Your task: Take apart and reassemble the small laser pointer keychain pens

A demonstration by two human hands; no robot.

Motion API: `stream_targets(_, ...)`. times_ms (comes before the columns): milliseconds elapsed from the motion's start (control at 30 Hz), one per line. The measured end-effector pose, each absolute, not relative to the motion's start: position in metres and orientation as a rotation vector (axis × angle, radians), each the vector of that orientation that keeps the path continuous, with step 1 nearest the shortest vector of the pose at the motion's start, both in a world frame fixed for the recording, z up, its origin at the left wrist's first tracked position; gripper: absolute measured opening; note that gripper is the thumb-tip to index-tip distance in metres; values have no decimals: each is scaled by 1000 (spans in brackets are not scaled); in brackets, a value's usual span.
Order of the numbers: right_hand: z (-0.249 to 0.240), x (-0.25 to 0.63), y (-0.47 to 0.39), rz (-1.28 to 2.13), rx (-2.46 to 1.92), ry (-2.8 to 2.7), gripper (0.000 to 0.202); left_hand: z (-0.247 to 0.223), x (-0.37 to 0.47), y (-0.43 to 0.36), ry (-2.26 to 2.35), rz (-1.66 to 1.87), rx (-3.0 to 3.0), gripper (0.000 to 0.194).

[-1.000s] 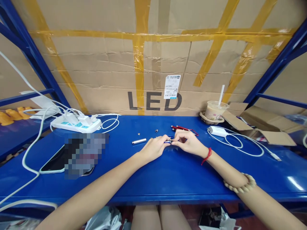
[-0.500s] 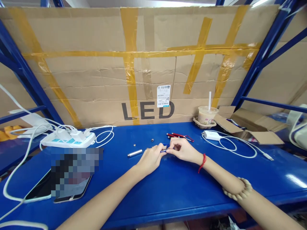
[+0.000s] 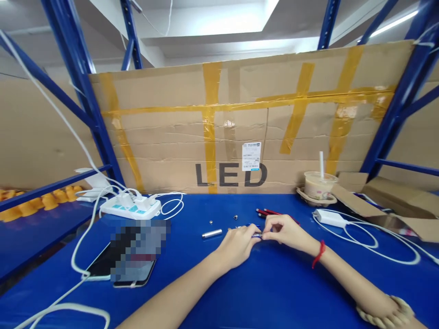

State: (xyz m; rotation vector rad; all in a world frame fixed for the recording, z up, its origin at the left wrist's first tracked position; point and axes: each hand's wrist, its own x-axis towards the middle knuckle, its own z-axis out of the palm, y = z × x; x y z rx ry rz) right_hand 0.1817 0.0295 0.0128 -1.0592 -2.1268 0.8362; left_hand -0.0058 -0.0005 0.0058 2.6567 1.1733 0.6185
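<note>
My left hand (image 3: 238, 246) is closed on a small blue cylinder (image 3: 256, 236), low over the blue tabletop. My right hand (image 3: 287, 233) pinches its right end between thumb and fingertips; most of the cylinder is hidden by the fingers. Left of my left hand lies a short silver tube (image 3: 211, 234). Beyond the tube are a tiny metal disc (image 3: 211, 222) and a small metal ring-like part (image 3: 235, 217). Several slim red pen-like sticks (image 3: 273, 212) lie just behind my right hand, partly covered by it.
On the left, a white power strip (image 3: 132, 209) with plugs and cables stands behind two phone-like devices (image 3: 132, 282). To the right are a drink cup (image 3: 318, 186) with a straw, a white adapter (image 3: 329, 218) with cable, and an open cardboard box (image 3: 399, 196). A cardboard sheet (image 3: 164, 151) closes the back.
The camera view has tilted up and turned left, so everything appears lower and farther right. Both hands keep their hold on the small blue cylinder.
</note>
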Motion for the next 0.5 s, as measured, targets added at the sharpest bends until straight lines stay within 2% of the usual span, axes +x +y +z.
stream_targets(300, 19, 177, 26, 708, -1172, -2144, 28, -1, -8, -4, 1260, 614, 2762, 23)
stream_targets(500, 12, 175, 29, 748, -1231, -2100, 31, -1, -9, -6, 1331, 653, 2765, 22)
